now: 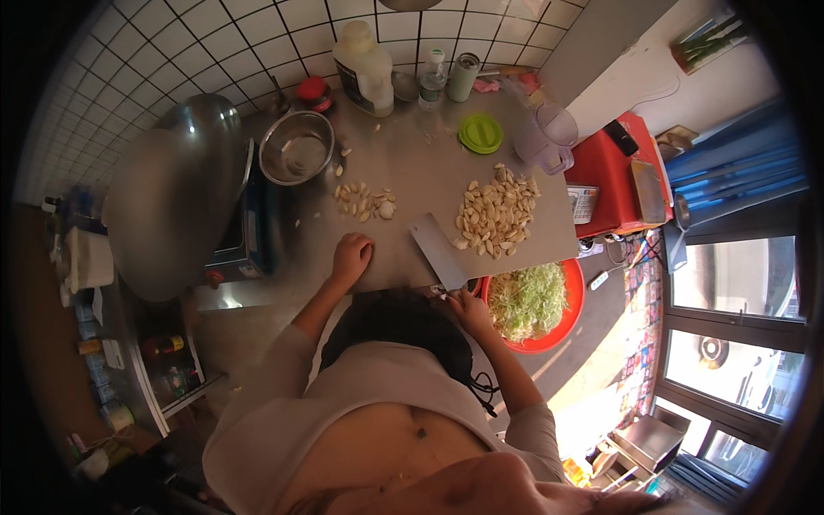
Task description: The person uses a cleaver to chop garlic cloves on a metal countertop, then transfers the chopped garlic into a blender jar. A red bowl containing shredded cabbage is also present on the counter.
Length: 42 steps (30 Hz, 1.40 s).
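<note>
My right hand (469, 309) is closed on the handle of a cleaver (438, 250), whose blade lies over the front of the steel worktop (399, 251). At the worktop's front edge rests my left hand (352, 259), fingers curled; whether it holds anything small is hidden. A large pile of garlic cloves (496, 209) is to the right of the blade. Beyond my left hand sits a smaller group of garlic cloves (360, 201) with a rounder piece at its right end.
Behind stand a steel bowl (297, 148), a large plastic jug (364, 71), a water bottle (432, 80), a tumbler (463, 78), a green lid (481, 134) and a clear pitcher (547, 138). A red basin (575, 309) of shredded cabbage (528, 301) is below the right edge.
</note>
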{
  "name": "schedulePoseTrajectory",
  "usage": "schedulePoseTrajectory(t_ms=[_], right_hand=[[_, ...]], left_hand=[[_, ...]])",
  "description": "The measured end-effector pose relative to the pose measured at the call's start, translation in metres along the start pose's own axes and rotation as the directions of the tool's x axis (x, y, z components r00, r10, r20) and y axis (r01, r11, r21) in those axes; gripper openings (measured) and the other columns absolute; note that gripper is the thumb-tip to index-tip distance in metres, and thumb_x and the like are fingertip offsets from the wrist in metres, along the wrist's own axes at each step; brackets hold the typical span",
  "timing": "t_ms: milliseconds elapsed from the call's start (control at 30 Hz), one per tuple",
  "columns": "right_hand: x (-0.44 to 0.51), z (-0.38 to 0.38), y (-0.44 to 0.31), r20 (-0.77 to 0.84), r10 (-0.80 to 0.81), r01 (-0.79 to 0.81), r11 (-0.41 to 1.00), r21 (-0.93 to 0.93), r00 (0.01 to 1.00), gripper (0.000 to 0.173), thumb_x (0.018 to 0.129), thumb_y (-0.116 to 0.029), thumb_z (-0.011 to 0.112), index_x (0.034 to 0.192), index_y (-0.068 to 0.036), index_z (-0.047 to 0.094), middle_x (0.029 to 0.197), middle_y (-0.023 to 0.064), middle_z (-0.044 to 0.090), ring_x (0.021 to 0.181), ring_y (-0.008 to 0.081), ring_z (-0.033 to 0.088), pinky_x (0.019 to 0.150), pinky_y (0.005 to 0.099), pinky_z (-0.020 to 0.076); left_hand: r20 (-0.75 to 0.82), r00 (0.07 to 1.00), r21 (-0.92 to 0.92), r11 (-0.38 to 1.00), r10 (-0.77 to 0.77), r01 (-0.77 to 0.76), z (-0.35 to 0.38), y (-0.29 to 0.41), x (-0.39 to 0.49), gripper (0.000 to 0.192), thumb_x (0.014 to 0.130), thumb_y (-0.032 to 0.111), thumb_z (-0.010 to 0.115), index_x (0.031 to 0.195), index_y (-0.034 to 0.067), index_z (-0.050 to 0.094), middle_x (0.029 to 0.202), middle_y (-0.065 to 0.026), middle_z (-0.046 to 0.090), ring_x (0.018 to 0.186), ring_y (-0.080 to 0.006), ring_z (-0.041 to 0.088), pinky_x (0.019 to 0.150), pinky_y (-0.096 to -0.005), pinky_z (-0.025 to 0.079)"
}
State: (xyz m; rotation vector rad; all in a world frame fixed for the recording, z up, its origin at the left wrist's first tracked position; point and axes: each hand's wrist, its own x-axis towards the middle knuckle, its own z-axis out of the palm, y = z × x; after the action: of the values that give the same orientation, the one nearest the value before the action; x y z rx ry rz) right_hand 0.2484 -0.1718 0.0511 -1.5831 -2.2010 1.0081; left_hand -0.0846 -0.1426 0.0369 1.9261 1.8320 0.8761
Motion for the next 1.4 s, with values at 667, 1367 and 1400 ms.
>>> schedulePoseTrajectory(t_ms=[667,1367,1400], right_hand=[[0.0,-0.018,0.035,0.359,0.342,-0.468,0.323,0.823,0.868,0.045,0.093,-0.057,0.038,0.081,-0.014,0.045,0.052,-0.0007,0.039,0.038,0.0097,0.034,0.035,0.0234,0.0289],[0.003,0.004,0.016,0.192,0.272,-0.33,0.691,0.643,0.943,0.034,0.097,-0.041,0.044,0.087,-0.009,0.051,0.057,-0.0018,0.043,0.043,0.0089,0.04,0.041,0.0241,0.033],[0.001,0.006,0.015,0.183,0.264,-0.318,0.701,0.638,0.947,0.033,0.097,-0.04,0.045,0.087,-0.009,0.051,0.057,-0.0017,0.043,0.043,0.0086,0.04,0.041,0.0241,0.0329]], left_hand=[[0.143,0.981,-0.316,0.946,0.128,-0.077,0.093,0.058,0.044,0.031,0.066,0.0,0.063,0.096,0.0,0.055,0.1,-0.0179,0.053,0.095,-0.0378,0.052,0.083,-0.0436,0.044],[0.644,0.73,-0.756,-0.336,-0.229,0.562,0.063,0.044,0.048,0.034,0.083,0.002,0.045,0.117,0.003,0.048,0.09,-0.005,0.049,0.076,-0.0162,0.049,0.067,-0.0299,0.042],[0.641,0.735,-0.758,-0.337,-0.222,0.559,0.062,0.042,0.048,0.033,0.083,0.003,0.045,0.116,0.003,0.048,0.09,-0.0049,0.049,0.075,-0.0157,0.048,0.067,-0.0293,0.041]])
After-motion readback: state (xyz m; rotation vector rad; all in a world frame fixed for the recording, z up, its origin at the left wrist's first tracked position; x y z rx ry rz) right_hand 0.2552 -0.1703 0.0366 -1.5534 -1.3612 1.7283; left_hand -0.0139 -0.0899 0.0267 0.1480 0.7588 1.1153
